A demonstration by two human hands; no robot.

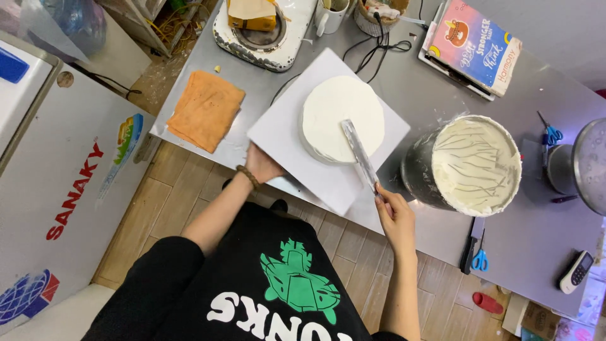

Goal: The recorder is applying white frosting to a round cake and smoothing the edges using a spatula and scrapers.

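The right hand (394, 211) is gripping the handle of a long spatula (358, 153), fingers closed round it. The blade is reaching up and away from that hand, slanting toward the left hand's side, and its far end is lying flat on top of the white cake (331, 110). So the blade's long axis is running from the right hand across the cake's near half toward its centre.

The left hand (260, 165) is holding the near corner of the white board (278, 136) under the cake, fingers curled on the edge; how tightly, I cannot tell. The cake is sitting on the board between the two hands and just beyond them, about as near to one as the other.

Just beyond the right hand, on its outer side, a metal bowl (418, 173) of white cream is standing on the grey surface (536, 233). Past the left hand, an orange cloth (205, 108) is lying flat. Blue scissors (479, 257) are lying near the surface's edge, beside the right forearm.
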